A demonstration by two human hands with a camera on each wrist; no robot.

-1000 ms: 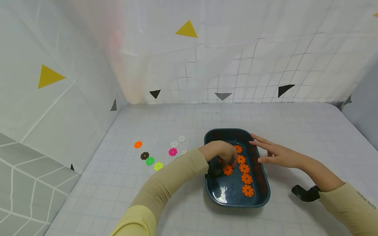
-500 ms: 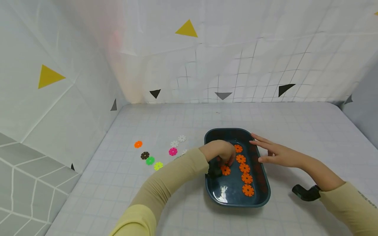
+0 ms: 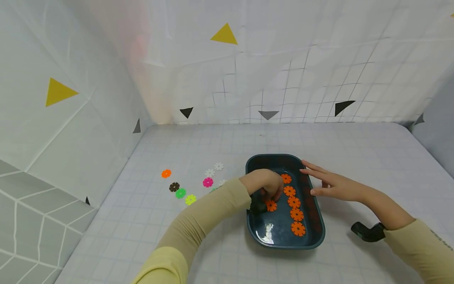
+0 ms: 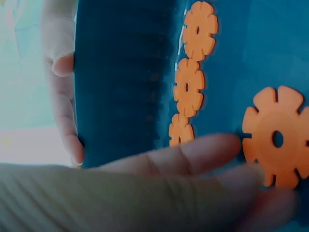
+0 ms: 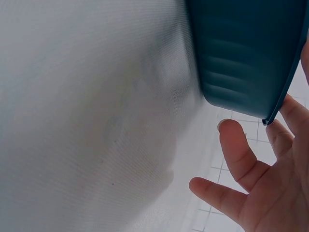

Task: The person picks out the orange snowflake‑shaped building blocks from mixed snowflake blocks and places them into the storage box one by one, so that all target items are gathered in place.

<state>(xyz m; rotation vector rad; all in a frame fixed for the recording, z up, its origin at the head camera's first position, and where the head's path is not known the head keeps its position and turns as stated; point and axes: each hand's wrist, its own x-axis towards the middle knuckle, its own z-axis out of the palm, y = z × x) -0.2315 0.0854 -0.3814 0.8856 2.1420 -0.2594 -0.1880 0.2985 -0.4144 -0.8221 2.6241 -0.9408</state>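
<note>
A dark teal tray (image 3: 280, 238) stands on the white table. My left hand (image 3: 272, 184) reaches down into it over its left half. In the left wrist view its fingers extend to the edge of an orange notched disc (image 4: 260, 123) lying flat on the tray floor, the thumb tip overlapping its border. Several more orange discs (image 3: 296, 215) form a column along the tray's right side. My right hand (image 3: 333, 188) has its fingers spread, with fingertips against the outside and rim of the tray's right wall. The floor beneath my left palm is hidden.
Left of the tray lie loose discs: an orange one (image 3: 166, 173), a brown one (image 3: 174, 187), a green one (image 3: 180, 193), a yellow one (image 3: 190, 199), a pink one (image 3: 207, 182) and several white ones (image 3: 210, 172). Some are partly behind my left sleeve (image 3: 213, 205).
The orange disc under my left fingers has shifted slightly left on the tray floor, moving away from the column. My right hand and the tray have stayed in place.
</note>
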